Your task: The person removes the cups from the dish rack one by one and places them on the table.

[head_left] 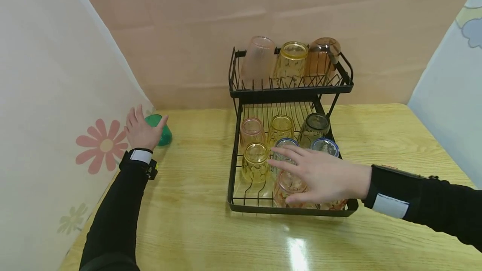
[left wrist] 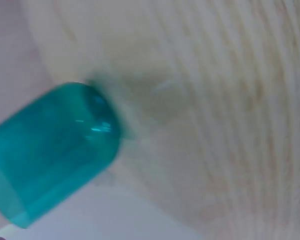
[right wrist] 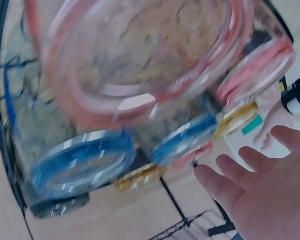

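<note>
L hand [head_left: 143, 132] spread wide, empty, nr green cup [head_left: 165, 138] on surface [head_left: 188, 221]; R hand [head_left: 316, 175] splayed, empty, over glasses [head_left: 256, 167] in rack [head_left: 286, 211]; cup prob. light, slick, poss. fragile, best gripped round mid-wall.

Translucent green cup [left wrist: 55, 150] beside left hand [head_left: 143, 133]; pinkish glass [head_left: 289, 182], in black rack [head_left: 290, 211], near right hand [head_left: 320, 175]
</note>
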### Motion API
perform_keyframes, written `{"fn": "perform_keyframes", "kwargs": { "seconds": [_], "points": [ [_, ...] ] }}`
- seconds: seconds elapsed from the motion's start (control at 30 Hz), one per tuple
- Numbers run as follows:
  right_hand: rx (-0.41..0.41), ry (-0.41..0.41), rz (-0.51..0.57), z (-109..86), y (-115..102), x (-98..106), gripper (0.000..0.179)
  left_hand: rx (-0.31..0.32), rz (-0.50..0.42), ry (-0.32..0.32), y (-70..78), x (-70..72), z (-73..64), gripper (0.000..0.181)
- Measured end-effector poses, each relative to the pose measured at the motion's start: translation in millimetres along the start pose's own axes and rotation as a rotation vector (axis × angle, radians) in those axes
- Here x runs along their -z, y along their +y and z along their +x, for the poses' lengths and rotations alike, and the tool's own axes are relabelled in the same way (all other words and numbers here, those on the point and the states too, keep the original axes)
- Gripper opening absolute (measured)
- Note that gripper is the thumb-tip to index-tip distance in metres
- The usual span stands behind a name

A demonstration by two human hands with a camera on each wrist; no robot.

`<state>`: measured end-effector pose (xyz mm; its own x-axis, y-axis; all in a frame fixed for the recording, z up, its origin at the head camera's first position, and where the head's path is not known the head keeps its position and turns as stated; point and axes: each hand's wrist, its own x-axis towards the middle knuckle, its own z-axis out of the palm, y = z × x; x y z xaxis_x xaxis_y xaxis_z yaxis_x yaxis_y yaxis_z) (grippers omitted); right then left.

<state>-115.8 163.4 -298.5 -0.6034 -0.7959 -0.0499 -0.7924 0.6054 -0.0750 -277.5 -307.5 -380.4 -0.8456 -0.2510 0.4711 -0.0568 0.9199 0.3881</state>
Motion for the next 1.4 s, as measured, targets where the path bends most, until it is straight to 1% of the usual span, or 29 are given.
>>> {"fn": "perform_keyframes", "kwargs": {
  "seconds": [0.07, 0.13, 0.37, 0.5, 0.67, 0.77, 1.03, 1.13, 1.23, 1.4],
  "points": [
    [0.025, 0.000, 0.011, -0.6, -3, -4, 0.080, -0.032, -0.027, 0.022, 5.7, 6.8, 0.3, 0.091],
    [0.042, -0.001, 0.016, -1.3, -4, -7, 0.078, -0.043, -0.045, 0.022, 11.6, 13.6, 0.0, 0.090],
    [0.075, -0.032, 0.050, -2.7, -7, -17, 0.071, -0.037, -0.117, -0.018, 28.1, 33.5, -4.9, 0.088],
    [0.076, -0.048, 0.037, -0.7, -7, -23, 0.070, -0.061, -0.173, -0.035, 39.2, 37.6, -9.8, 0.087],
    [0.071, -0.053, 0.052, 2.9, -6, -29, 0.067, -0.150, -0.235, -0.049, 57.9, 39.2, -19.7, 0.086],
    [0.086, -0.032, 0.057, 4.9, -5, -32, 0.065, -0.200, -0.259, -0.084, 70.2, 41.9, -28.4, 0.084],
    [0.151, 0.049, -0.012, 8.0, 0, -38, 0.057, -0.314, -0.269, -0.196, 94.5, 49.4, -52.9, 0.082],
    [0.168, 0.071, -0.023, 9.0, 2, -39, 0.051, -0.356, -0.268, -0.234, 103.0, 52.3, -62.2, 0.083],
    [0.186, 0.090, -0.026, 9.8, 3, -40, 0.046, -0.403, -0.262, -0.259, 112.2, 54.4, -71.7, 0.083],
    [0.208, 0.094, -0.029, 10.9, 4, -40, 0.042, -0.470, -0.254, -0.273, 127.3, 57.2, -87.9, 0.085]
  ]
}}
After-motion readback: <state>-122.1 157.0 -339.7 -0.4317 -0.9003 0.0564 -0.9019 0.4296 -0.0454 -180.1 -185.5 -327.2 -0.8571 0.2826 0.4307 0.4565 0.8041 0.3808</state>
